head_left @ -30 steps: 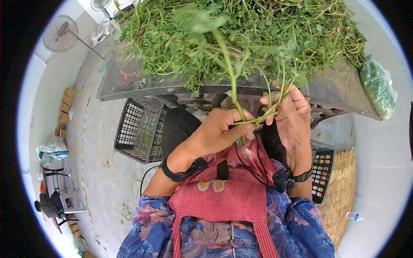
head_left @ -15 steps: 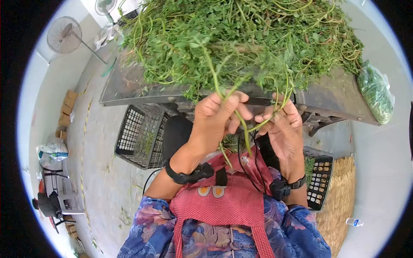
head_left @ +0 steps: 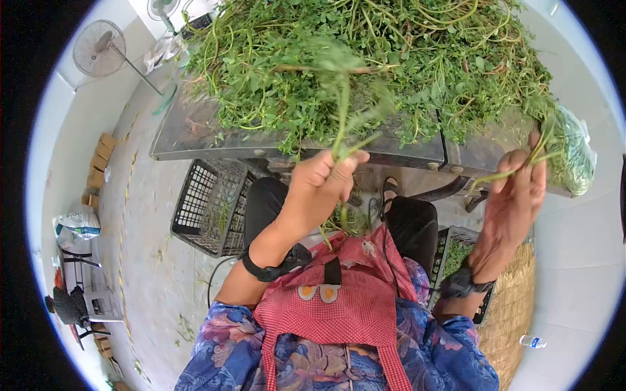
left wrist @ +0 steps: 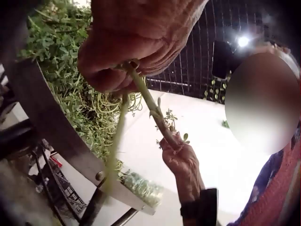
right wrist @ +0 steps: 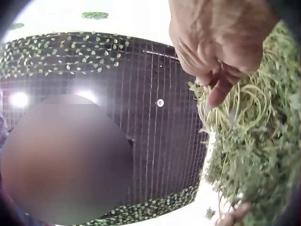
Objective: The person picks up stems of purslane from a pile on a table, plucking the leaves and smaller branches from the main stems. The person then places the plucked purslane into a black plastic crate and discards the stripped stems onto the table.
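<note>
At left, a black plastic crate sits on the floor beneath the bench. The left hand curls its grip round a leafy stalk in front of the greens pile; its long axis runs near-upright in the head view, blurred leafy top toward the pile, lower stem toward the red checked apron. Rightward, the right hand pinches a leafy sprig near the clear plastic bag, leaves pointing up, one stem slanting left.
</note>
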